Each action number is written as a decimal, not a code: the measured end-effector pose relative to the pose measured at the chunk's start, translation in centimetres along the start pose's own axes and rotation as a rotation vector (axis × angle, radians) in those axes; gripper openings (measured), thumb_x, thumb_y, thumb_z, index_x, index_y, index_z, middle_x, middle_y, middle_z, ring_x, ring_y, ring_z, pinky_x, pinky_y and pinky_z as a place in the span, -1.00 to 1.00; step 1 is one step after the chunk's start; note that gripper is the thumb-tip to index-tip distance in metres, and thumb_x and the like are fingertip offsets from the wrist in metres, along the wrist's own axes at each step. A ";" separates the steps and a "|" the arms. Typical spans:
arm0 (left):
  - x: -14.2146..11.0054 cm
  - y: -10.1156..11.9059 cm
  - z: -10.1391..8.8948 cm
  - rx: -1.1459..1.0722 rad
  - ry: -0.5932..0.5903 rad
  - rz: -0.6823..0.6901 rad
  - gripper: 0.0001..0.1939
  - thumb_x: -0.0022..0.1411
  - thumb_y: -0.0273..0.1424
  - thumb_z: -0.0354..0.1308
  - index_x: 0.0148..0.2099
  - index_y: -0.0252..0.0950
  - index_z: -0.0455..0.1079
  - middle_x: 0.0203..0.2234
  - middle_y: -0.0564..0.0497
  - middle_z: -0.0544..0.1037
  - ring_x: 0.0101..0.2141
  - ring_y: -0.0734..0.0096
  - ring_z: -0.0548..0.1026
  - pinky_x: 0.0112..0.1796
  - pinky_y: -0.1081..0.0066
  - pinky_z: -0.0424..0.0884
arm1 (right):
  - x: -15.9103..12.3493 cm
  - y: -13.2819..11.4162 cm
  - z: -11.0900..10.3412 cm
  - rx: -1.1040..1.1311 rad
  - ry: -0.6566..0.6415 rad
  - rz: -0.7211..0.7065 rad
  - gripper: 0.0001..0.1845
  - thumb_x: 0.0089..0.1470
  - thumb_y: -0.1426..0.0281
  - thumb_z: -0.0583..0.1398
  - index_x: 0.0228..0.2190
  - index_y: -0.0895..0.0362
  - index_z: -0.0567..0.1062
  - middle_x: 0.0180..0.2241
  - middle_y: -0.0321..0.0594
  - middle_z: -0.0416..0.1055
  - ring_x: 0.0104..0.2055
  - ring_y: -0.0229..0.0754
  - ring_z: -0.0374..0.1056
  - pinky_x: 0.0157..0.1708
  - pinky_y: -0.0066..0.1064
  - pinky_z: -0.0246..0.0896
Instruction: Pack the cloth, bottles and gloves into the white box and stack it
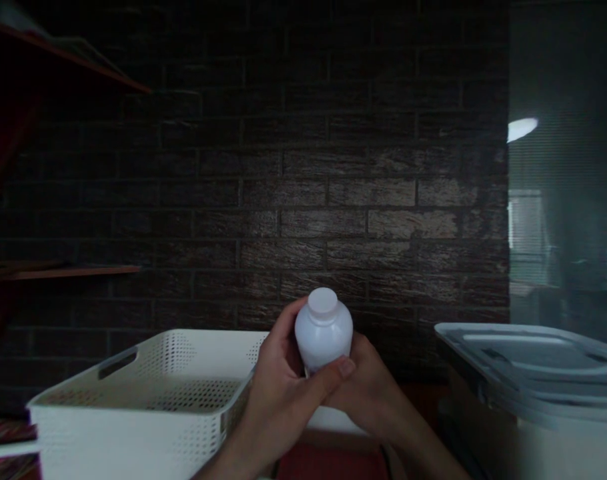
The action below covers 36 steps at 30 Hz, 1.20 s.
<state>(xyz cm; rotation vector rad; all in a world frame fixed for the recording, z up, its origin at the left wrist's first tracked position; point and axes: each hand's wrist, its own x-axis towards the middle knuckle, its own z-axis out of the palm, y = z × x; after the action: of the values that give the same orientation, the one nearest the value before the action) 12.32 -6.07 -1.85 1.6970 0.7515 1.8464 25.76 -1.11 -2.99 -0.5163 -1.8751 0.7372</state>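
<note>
Left hand: clamped on a white bottle, palm along its left side, thumb laid across the lower front, tip over the right hand. Right hand: at the bottle's lower right side; fingers mostly hidden, cannot tell whether they are closed on it.

Bottle: between the two hands, near-upright, round-shouldered, with a flat white cap on top. Base hidden by the hands.

Beneath the hands: a white item, partly covered, and a dark red surface nearer the viewer. Neither identifiable.

Left of the hands: white perforated basket, open top, slot handle in its left side. Left forearm overlaps its right end in view. Patterned red cloth or similar at the far lower left, cut off by the view.

Right, apart from the hands: a container with a translucent lid, running out of view. Supporting surface mostly hidden; its edges and corners cannot be read.

Behind: dark brick wall. Two reddish shelves, upper and lower, at left. Glassy panel at right, showing bright reflections. Light dim.
</note>
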 end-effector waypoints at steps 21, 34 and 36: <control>-0.4 0.4 -0.9 0.278 -0.196 0.485 -0.12 -0.22 -0.71 0.46 0.15 -0.02 0.37 0.07 -0.05 0.49 0.13 -0.03 0.44 0.31 -0.02 0.15 | 0.7 -0.5 -1.0 -0.189 0.212 -0.347 -0.48 0.05 0.56 0.30 0.07 0.12 0.45 0.11 -0.05 0.47 0.24 -0.04 0.37 0.31 -0.18 0.20; -0.4 0.7 -0.6 0.206 -0.098 0.327 -0.14 -0.09 -0.56 0.53 0.25 -0.01 0.41 0.12 -0.05 0.54 0.14 0.00 0.49 0.17 0.15 0.38 | 0.2 -0.7 -0.7 -0.081 0.120 -0.231 -0.52 -0.06 0.45 0.35 -0.04 0.12 0.50 -0.06 -0.12 0.57 -0.04 0.00 0.50 -0.02 -0.24 0.42; -0.2 0.4 -0.6 0.131 -0.072 0.206 -0.16 0.02 -0.50 0.52 0.32 -0.01 0.37 0.16 -0.06 0.54 0.16 0.04 0.49 0.17 0.21 0.38 | 0.0 -0.4 -0.3 -0.020 0.058 -0.155 -0.46 -0.07 0.43 0.38 0.00 0.11 0.49 -0.09 -0.17 0.60 -0.11 -0.02 0.52 -0.11 -0.29 0.43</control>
<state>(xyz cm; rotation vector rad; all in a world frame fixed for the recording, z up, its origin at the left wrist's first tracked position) 11.73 -6.55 -1.75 1.9782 0.7051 1.8952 25.99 -1.31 -2.62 -0.3957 -1.8470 0.5956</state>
